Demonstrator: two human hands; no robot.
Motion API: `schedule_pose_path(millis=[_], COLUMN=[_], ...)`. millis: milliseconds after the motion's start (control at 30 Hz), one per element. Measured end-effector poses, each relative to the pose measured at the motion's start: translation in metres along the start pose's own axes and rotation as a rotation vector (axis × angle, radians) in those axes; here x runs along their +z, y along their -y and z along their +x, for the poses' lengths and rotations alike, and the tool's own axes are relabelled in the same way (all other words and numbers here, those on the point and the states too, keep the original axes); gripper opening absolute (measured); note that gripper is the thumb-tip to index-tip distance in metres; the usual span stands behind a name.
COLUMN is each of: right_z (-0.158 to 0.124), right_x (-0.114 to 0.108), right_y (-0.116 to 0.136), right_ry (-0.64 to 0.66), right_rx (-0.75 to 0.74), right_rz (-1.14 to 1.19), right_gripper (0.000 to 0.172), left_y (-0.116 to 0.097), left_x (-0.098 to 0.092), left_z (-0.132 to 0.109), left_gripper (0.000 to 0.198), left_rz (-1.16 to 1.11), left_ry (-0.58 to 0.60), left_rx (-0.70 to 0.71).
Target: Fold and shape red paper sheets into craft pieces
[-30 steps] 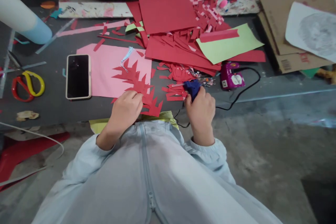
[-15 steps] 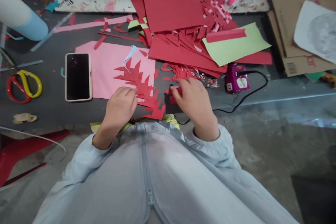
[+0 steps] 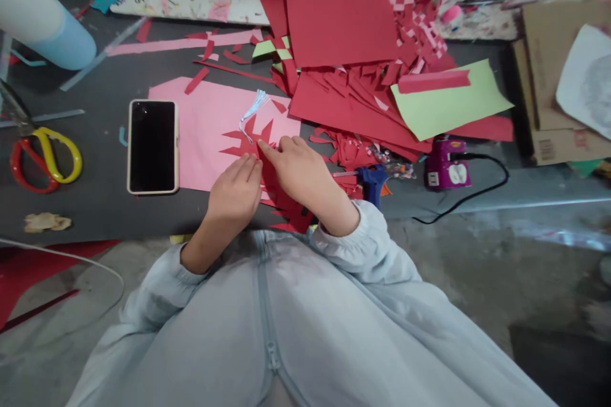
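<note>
A jagged red paper cutout point(image 3: 248, 143) lies on a pink sheet point(image 3: 205, 124) on the dark mat. My left hand point(image 3: 235, 189) rests flat on its near part, fingers together and stretched out. My right hand point(image 3: 298, 170) presses on the cutout beside it, index finger pointing left along the paper. Neither hand holds anything. A blue glue gun point(image 3: 372, 179) lies on the mat just right of my right wrist.
A black phone point(image 3: 153, 146) lies left of the pink sheet, and red-and-yellow scissors point(image 3: 42, 156) sit farther left. A heap of red paper point(image 3: 344, 63) and a green sheet point(image 3: 449, 102) fill the back. A purple device point(image 3: 446, 170) with a cable, cardboard point(image 3: 558, 76).
My right hand set down the blue glue gun and moved left onto the red cutout. My left hand stayed on the cutout. The view shifted slightly.
</note>
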State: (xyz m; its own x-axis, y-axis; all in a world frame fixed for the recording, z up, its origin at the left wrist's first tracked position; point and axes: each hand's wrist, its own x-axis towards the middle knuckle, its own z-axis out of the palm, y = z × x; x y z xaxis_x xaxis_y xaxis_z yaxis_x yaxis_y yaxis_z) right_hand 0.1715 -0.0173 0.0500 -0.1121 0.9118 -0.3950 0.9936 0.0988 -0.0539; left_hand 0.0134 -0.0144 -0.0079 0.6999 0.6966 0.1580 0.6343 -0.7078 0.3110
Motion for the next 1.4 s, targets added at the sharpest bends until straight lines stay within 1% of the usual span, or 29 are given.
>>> schedule_pose_path(millis=[133,267,400,500,633,800,900,1033,1200,1300,1400], right_z=[-0.001,-0.003,0.001,0.005,0.003,0.001,0.002,-0.002,-0.005,-0.004,-0.004], right_x=[0.002,0.000,0.000,0.001,0.001,0.000,0.000,-0.001,0.003,0.004,0.003], right_y=[0.004,0.004,0.006,0.007,0.005,0.006,0.008,0.008,0.008,0.009,0.010], right_ry=[0.062,0.061,0.055,0.052,0.041,0.057,0.068,0.071,0.076,0.084,0.074], right_rx=[0.007,-0.003,0.000,0.039,0.083,0.043,0.063,0.096,0.067,0.104,0.158], right_rz=[-0.037,-0.048,-0.042,-0.047,-0.052,-0.048,-0.053,-0.065,-0.074,-0.073,-0.062], right_gripper=[0.056,0.054,0.054,0.056,0.055,0.055,0.057,0.055,0.056,0.058,0.056], left_y=[0.004,0.005,0.006,0.007,0.006,0.004,0.004,0.005,0.005,0.004,0.003], left_x=[0.005,0.007,0.007,0.007,0.007,0.008,0.007,0.008,0.007,0.006,0.005], left_z=[-0.001,-0.002,-0.002,-0.003,-0.003,-0.001,-0.001,-0.002,-0.002,-0.002,-0.001], left_gripper=[0.042,0.041,0.039,0.039,0.038,0.039,0.040,0.042,0.042,0.042,0.041], left_rz=[-0.033,-0.017,0.026,0.054,0.101,0.054,0.004,-0.041,-0.029,-0.010,0.032], left_ry=[-0.001,-0.035,-0.062,-0.067,-0.083,-0.051,-0.018,0.002,0.013,0.020,0.001], left_rx=[-0.008,0.017,0.038,0.052,0.058,0.042,0.007,0.001,-0.002,0.009,0.025])
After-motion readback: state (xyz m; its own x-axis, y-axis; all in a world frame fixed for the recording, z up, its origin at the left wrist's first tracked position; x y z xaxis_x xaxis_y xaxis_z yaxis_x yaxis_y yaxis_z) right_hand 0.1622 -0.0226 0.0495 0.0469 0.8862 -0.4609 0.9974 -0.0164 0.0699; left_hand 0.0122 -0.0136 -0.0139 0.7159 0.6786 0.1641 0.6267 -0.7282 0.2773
